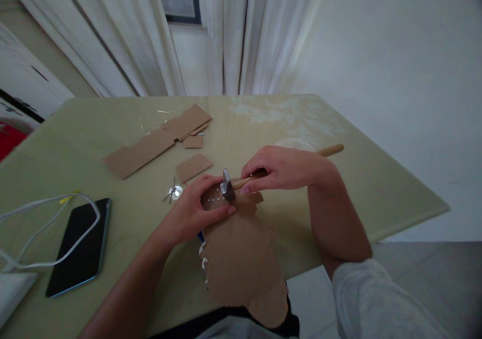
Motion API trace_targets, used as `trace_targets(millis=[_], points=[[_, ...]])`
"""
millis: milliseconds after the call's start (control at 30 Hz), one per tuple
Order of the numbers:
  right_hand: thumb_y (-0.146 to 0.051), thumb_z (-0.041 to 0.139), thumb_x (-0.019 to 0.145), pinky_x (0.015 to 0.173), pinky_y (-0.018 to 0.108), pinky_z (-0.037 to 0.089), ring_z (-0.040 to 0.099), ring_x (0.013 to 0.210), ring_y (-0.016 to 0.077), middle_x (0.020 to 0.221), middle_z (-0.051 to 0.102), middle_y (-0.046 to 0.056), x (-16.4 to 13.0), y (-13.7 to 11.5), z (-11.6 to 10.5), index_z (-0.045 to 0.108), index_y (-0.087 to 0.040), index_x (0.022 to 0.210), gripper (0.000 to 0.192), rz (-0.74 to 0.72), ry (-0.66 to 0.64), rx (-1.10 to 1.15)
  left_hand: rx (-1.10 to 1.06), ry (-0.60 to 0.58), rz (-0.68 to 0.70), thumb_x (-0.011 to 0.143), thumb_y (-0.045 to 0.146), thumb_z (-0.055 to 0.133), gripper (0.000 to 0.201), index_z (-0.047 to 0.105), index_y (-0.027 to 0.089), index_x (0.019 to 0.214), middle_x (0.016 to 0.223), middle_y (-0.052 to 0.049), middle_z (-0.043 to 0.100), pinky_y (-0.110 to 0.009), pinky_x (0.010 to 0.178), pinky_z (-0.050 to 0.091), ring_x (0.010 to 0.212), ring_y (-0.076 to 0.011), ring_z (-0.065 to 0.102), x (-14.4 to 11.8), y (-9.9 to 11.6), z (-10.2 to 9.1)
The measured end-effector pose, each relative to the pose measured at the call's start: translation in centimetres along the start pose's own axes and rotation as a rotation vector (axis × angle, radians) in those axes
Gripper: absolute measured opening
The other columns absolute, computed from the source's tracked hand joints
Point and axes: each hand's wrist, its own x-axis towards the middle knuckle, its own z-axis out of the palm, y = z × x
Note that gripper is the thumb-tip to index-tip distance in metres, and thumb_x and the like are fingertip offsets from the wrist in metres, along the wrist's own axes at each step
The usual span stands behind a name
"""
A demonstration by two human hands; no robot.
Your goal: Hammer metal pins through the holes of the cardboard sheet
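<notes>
My right hand (pixel 280 167) is wrapped around the wooden handle of a hammer (pixel 228 188), close to its metal head. The handle's far end sticks out to the right past the wrist. The head rests on or just above the upper part of a brown cardboard cutout (pixel 241 263), beside several small shiny dots that look like nail heads. My left hand (pixel 203 203) grips that upper part, thumb on the near side and fingers on the far side. White material lines the cutout's left edge, and its bottom end reaches my lap.
Left of the hands lie a shiny round disc (pixel 175 193) and several nails (pixel 171 188). Beyond are a small cardboard piece (pixel 194 167) and long cardboard strips (pixel 158 140). A black tablet (pixel 79 248) lies at left, crossed by a white cable (pixel 94 218). The table edge (pixel 414 221) is at right.
</notes>
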Motion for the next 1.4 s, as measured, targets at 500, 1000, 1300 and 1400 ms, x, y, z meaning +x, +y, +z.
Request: trace_targets(millis=[500, 1000, 1300, 1400], points=[[-0.047, 0.066, 0.106, 0.065, 0.030, 0.031, 0.049, 0.063, 0.0123, 0.066, 0.061, -0.002, -0.1, -0.3, 0.0, 0.075, -0.016, 0.081, 0.041, 0.023, 0.033, -0.040, -0.006, 0.006, -0.002, 0.085, 0.049, 0.087, 0.050, 0.077, 0.029, 0.130, 0.128, -0.007, 0.076, -0.047, 0.101, 0.057, 0.116, -0.0313, 0.071, 0.1, 0.3, 0.0], [-0.048, 0.063, 0.106, 0.066, 0.030, 0.030, 0.048, 0.064, 0.0127, 0.066, 0.060, -0.002, -0.1, -0.9, 0.3, 0.072, -0.017, 0.079, 0.042, 0.016, 0.133, -0.085, -0.013, 0.011, 0.018, 0.086, 0.049, 0.086, 0.046, 0.076, 0.027, 0.126, 0.122, -0.005, 0.076, -0.046, 0.101, 0.056, 0.111, -0.0288, 0.071, 0.1, 0.2, 0.2], [-0.052, 0.064, 0.105, 0.065, 0.029, 0.030, 0.049, 0.064, 0.0123, 0.069, 0.062, -0.002, -1.6, -0.8, 0.8, 0.078, -0.016, 0.086, 0.043, 0.054, 0.183, -0.070, 0.016, 0.028, 0.072, 0.086, 0.051, 0.086, 0.050, 0.076, 0.027, 0.129, 0.120, -0.006, 0.075, -0.045, 0.100, 0.058, 0.109, -0.0280, 0.071, 0.4, -0.4, 0.4], [-0.054, 0.064, 0.105, 0.065, 0.029, 0.031, 0.048, 0.064, 0.0126, 0.070, 0.062, -0.003, -2.2, -0.4, 2.5, 0.079, -0.016, 0.090, 0.043, 0.137, 0.382, -0.062, 0.013, 0.063, 0.085, 0.084, 0.054, 0.088, 0.059, 0.074, 0.025, 0.134, 0.127, -0.008, 0.074, -0.047, 0.106, 0.056, 0.116, -0.0297, 0.071, 0.4, -0.7, 0.6]])
